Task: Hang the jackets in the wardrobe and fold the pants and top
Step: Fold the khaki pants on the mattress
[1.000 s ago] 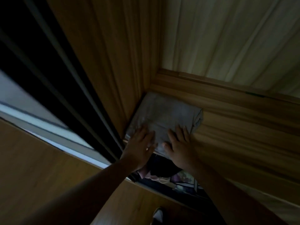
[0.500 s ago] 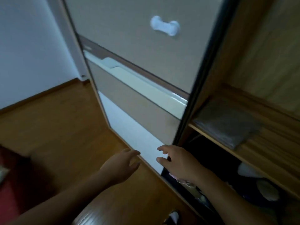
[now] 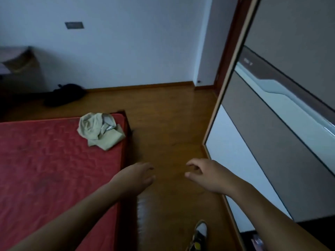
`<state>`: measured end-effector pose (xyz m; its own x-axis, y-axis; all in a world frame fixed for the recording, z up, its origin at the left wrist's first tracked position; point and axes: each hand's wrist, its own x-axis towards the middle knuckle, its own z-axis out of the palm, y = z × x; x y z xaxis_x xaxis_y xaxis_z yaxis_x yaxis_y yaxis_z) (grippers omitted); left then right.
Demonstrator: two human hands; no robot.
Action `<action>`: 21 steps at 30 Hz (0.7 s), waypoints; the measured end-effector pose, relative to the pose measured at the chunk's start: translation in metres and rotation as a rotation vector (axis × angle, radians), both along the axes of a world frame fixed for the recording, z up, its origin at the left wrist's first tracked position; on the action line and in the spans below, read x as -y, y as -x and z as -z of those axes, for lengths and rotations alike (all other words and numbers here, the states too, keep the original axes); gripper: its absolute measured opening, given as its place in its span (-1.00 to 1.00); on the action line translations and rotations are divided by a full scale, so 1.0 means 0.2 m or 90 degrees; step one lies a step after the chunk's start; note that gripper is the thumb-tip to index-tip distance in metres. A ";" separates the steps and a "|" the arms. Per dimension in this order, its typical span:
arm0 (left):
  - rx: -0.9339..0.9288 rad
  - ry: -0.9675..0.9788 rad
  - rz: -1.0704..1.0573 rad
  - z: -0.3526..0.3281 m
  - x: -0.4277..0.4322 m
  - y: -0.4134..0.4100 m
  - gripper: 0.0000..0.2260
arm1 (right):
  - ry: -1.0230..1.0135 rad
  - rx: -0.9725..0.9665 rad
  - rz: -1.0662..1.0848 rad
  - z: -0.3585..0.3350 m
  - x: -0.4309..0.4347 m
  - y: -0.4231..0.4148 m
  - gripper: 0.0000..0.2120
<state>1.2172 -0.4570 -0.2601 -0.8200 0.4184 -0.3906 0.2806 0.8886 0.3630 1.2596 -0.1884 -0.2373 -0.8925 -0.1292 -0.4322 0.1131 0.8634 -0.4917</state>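
Observation:
A crumpled pale beige garment [image 3: 100, 130] lies on the far right corner of the red mattress [image 3: 45, 169]. My left hand [image 3: 138, 175] hangs over the wooden floor beside the mattress edge, fingers loosely curled, holding nothing. My right hand [image 3: 206, 173] floats level with it, nearer the wardrobe's sliding door [image 3: 272, 133], fingers relaxed and empty. Both hands are well short of the garment. The wardrobe shelf with the folded grey cloth is out of view.
A strip of wooden floor [image 3: 172, 124] runs between mattress and wardrobe door. A dark bag [image 3: 63, 94] lies by the far white wall, next to a dark cabinet [image 3: 20, 69]. My shoe [image 3: 199, 234] shows at the bottom.
My hands left the folded grey cloth on the wardrobe shelf and came away empty. The view swung left from the wardrobe interior to the room, bed and beige garment.

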 end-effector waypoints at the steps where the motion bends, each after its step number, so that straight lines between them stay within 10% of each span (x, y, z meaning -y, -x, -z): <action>1: 0.006 0.000 -0.021 0.01 0.03 0.03 -0.56 | -0.001 0.004 -0.018 0.01 0.03 0.07 -0.48; 21: 0.035 -0.032 -0.393 0.09 0.17 1.10 -0.57 | -0.018 0.014 -0.356 0.06 0.34 1.89 -0.54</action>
